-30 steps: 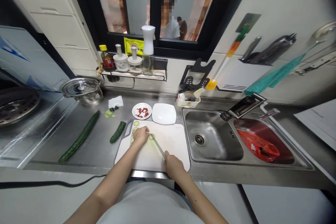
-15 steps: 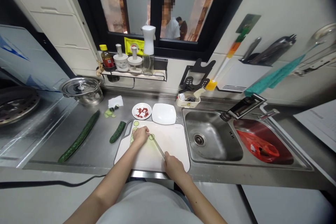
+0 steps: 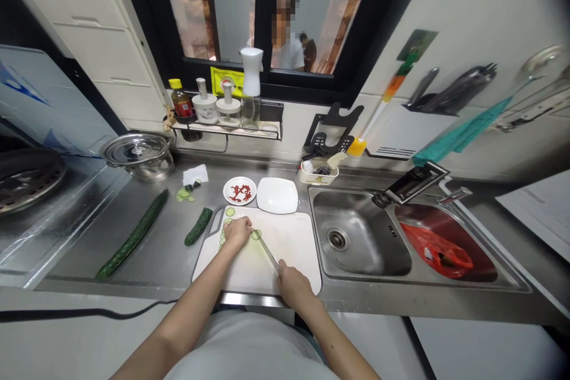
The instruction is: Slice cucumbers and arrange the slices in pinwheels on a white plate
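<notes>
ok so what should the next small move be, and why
I'd probably nudge the lone slice left with the knife. It sits apart at the knife's tip, while the other slices lie together along the left part of the board, by the left hand, and the right hand grips the handle.

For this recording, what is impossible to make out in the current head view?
Head view:
Beneath the left hand: covered by its fingers.
Knife: handle hidden by the right hand.
Red bag: contents mostly hidden by plastic.
White sheet: print blurred, cut off by right edge.
</notes>
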Action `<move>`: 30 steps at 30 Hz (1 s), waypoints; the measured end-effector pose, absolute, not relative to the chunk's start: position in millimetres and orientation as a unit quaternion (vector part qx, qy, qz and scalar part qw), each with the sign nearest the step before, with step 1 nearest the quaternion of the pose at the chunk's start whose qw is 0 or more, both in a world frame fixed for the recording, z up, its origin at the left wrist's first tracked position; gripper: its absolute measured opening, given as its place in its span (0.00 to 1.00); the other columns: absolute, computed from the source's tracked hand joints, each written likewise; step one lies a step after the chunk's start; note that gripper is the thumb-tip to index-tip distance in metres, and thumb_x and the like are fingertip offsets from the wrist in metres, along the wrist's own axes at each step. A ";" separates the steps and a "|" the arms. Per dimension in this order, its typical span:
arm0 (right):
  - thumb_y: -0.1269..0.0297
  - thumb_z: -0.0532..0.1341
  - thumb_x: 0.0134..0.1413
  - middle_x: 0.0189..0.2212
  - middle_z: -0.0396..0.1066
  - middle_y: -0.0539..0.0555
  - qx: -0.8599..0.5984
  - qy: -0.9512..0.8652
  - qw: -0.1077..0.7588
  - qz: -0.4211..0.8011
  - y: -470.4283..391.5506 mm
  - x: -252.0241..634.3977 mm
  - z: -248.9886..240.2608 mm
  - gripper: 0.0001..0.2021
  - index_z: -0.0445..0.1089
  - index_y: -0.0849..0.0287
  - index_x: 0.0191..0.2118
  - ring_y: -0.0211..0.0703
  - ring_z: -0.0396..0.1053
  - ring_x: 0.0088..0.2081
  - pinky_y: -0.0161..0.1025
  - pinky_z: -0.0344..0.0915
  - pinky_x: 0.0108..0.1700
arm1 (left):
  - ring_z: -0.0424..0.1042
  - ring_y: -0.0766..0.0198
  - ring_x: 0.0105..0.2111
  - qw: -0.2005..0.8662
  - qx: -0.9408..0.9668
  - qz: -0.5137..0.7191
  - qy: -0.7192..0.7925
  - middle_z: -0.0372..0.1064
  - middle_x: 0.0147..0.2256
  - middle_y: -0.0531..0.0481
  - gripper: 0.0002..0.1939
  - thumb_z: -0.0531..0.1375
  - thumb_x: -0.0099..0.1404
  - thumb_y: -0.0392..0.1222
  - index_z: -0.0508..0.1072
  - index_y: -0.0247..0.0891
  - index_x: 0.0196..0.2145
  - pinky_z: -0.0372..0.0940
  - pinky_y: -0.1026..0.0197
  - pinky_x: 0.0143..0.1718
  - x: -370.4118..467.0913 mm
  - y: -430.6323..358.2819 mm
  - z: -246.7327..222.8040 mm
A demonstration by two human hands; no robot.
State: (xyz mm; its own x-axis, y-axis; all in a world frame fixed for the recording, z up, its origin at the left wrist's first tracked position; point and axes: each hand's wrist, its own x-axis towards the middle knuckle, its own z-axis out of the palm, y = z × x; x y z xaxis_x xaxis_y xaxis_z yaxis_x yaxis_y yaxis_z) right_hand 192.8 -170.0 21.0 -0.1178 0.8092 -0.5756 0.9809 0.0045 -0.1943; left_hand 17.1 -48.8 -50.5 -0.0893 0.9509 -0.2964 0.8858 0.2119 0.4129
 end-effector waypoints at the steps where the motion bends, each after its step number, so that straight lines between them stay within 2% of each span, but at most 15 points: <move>1: 0.75 0.46 0.59 0.41 0.73 0.64 0.647 0.693 0.151 -0.281 -171.1 193.4 20.9 0.16 0.63 0.64 0.50 0.49 0.71 0.44 0.38 0.60 0.38 | 0.71 0.57 0.43 0.255 0.625 0.065 0.735 0.76 0.39 0.51 0.07 0.60 0.58 0.44 0.73 0.44 0.35 0.54 0.55 0.46 17.0 -48.8 -50.5; 13: 0.75 0.47 0.59 0.41 0.74 0.63 0.651 0.687 0.153 -0.285 -190.7 206.3 25.8 0.17 0.63 0.64 0.52 0.48 0.71 0.46 0.36 0.60 0.39 | 0.71 0.56 0.43 0.243 0.631 0.063 0.734 0.76 0.38 0.50 0.07 0.59 0.59 0.44 0.73 0.44 0.36 0.54 0.54 0.46 18.8 -50.9 -49.5; 18: 0.75 0.47 0.59 0.39 0.73 0.62 0.659 0.669 0.159 -0.306 -193.9 214.5 39.4 0.16 0.64 0.63 0.49 0.48 0.72 0.42 0.36 0.57 0.34 | 0.69 0.54 0.45 0.235 0.645 0.063 0.724 0.75 0.40 0.47 0.08 0.56 0.61 0.42 0.73 0.43 0.38 0.54 0.53 0.47 20.4 -55.6 -46.5; 23: 0.69 0.48 0.61 0.35 0.73 0.58 0.662 0.660 0.085 -0.344 -191.5 237.5 39.2 0.10 0.66 0.60 0.40 0.42 0.70 0.36 0.33 0.52 0.31 | 0.65 0.52 0.49 0.215 0.672 0.055 0.706 0.72 0.45 0.44 0.11 0.54 0.63 0.42 0.72 0.42 0.42 0.52 0.51 0.49 26.0 -66.9 -45.9; 30: 0.65 0.48 0.63 0.30 0.72 0.55 0.709 0.627 0.005 -0.322 -188.0 252.4 16.8 0.09 0.64 0.59 0.38 0.40 0.68 0.33 0.32 0.51 0.31 | 0.64 0.52 0.49 0.203 0.685 0.066 0.697 0.70 0.45 0.44 0.11 0.55 0.63 0.42 0.72 0.42 0.43 0.51 0.52 0.50 30.3 -78.2 -46.1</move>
